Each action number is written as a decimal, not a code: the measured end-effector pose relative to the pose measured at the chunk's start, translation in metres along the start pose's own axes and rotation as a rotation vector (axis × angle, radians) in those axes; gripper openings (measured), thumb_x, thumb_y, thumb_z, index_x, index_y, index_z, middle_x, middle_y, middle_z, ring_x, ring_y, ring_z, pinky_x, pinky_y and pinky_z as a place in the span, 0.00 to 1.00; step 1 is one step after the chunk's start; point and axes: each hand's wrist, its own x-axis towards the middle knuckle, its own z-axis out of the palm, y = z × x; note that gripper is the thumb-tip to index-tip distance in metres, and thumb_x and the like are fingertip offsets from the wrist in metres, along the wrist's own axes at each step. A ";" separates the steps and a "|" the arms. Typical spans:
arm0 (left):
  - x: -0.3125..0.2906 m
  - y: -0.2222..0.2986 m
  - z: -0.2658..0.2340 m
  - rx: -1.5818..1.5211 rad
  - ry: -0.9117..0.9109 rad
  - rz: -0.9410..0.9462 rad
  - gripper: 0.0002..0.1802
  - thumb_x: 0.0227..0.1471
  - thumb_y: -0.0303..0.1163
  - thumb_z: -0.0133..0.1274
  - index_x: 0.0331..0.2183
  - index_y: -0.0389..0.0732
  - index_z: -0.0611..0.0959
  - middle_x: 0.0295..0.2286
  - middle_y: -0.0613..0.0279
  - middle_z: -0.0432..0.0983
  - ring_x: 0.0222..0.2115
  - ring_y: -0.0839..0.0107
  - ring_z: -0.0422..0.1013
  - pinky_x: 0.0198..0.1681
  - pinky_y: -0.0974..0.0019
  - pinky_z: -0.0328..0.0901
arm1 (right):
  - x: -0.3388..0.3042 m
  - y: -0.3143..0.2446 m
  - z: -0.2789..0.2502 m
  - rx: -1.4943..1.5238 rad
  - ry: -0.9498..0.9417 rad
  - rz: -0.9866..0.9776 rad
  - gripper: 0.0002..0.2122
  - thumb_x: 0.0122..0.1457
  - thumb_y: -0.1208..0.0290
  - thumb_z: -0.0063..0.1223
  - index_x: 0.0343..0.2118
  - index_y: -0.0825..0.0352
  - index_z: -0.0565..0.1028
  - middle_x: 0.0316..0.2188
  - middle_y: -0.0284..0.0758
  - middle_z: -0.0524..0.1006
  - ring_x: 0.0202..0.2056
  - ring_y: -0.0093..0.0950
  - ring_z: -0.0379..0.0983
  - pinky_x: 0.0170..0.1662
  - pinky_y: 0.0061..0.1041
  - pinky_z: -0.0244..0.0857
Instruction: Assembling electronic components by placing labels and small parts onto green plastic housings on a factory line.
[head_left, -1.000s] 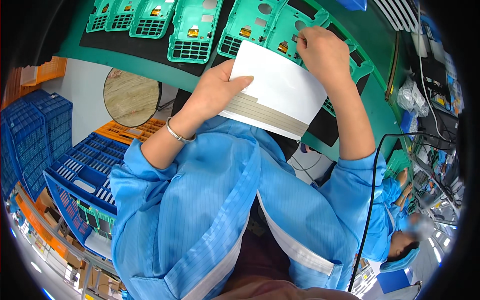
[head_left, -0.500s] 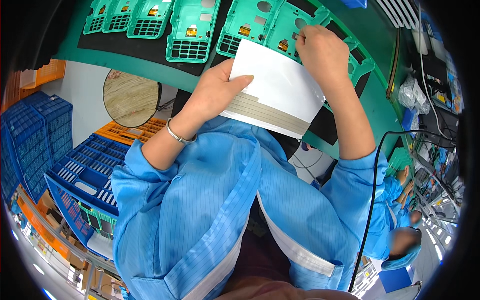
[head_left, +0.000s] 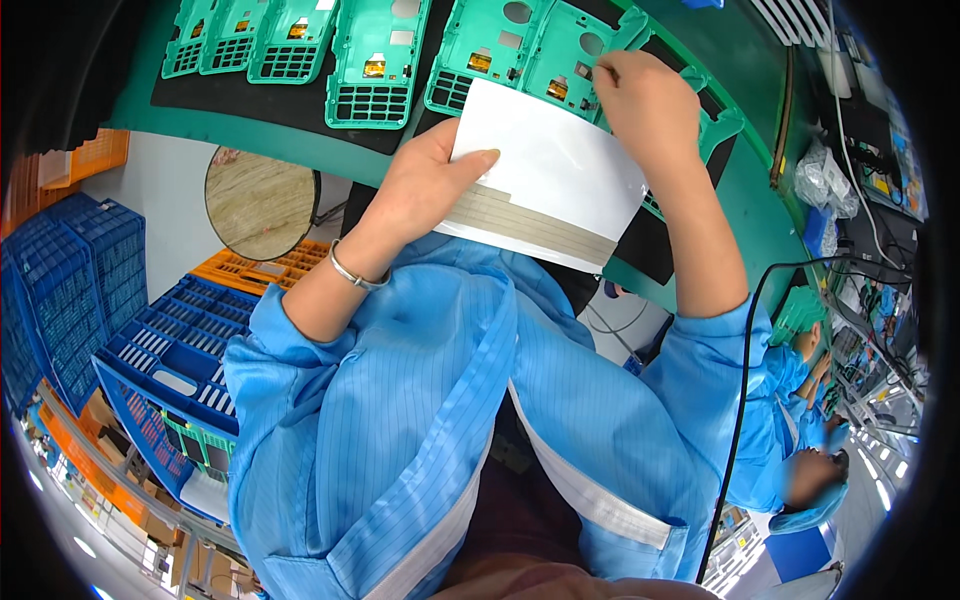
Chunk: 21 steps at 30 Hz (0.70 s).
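Observation:
My left hand (head_left: 425, 182) grips a white backing sheet (head_left: 550, 150) by its left edge, thumb on top. Several grey-beige strips (head_left: 530, 222) run along the sheet's near side. My right hand (head_left: 650, 105) is closed in a pinch just beyond the sheet, at the right side of a green plastic housing (head_left: 565, 60). Whatever its fingertips hold is hidden or too small to name. That housing has an amber patch, a round recess and small dark parts inside. Another green housing (head_left: 490, 45) lies directly to its left.
More green housings (head_left: 375, 65) line the black mat on the green bench (head_left: 250, 128). Blue crates (head_left: 175, 345) and an orange crate (head_left: 265, 265) stand at the left, near a round stool (head_left: 262, 200). A black cable (head_left: 745, 400) hangs at the right. A co-worker (head_left: 790, 460) sits beyond it.
My right hand has shifted slightly to the right relative to the housing, its fingers still pinched. My left hand keeps its hold on the sheet. The whole view has shifted a little.

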 end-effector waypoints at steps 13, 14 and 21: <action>-0.001 -0.010 0.000 -0.218 0.018 0.023 0.17 0.52 0.27 0.52 0.44 0.32 0.74 0.38 0.61 0.75 0.38 0.77 0.70 0.42 0.72 0.64 | 0.003 0.005 0.004 0.101 0.073 -0.118 0.07 0.48 0.72 0.50 0.31 0.65 0.77 0.26 0.39 0.74 0.32 0.39 0.72 0.33 0.35 0.68; 0.001 -0.013 -0.001 -0.197 0.019 0.029 0.17 0.52 0.28 0.52 0.44 0.32 0.74 0.38 0.62 0.75 0.37 0.78 0.70 0.42 0.73 0.64 | 0.008 0.000 0.008 0.070 0.086 -0.135 0.07 0.49 0.72 0.50 0.31 0.64 0.77 0.26 0.39 0.74 0.32 0.39 0.72 0.33 0.35 0.68; 0.001 -0.009 0.006 -0.158 -0.036 0.051 0.18 0.52 0.29 0.51 0.46 0.33 0.73 0.38 0.61 0.76 0.39 0.77 0.69 0.43 0.72 0.64 | 0.002 0.012 -0.009 0.098 -0.006 -0.082 0.06 0.51 0.71 0.50 0.29 0.62 0.78 0.28 0.29 0.74 0.27 0.32 0.73 0.29 0.29 0.68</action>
